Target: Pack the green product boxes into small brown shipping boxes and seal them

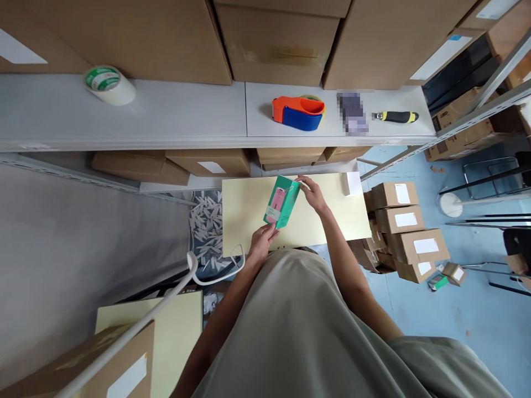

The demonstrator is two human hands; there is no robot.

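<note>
Carton (352, 184), white, near right grip (312, 194)

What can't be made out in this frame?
In the head view:
- Fine print on the green box: too small.
- Left hand: some fingers hidden by that box.
- Flat item beside the utility knife: pixelated.
- Upper-left carton: top cut off by the picture's edge.

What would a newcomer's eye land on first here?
The bright green box with a pink item pictured on it, held between the left hand and right hand over the pale yellow tabletop. Next, the orange-and-blue tape dispenser on the grey shelf above, between a tape roll and a yellow-black tool.
</note>
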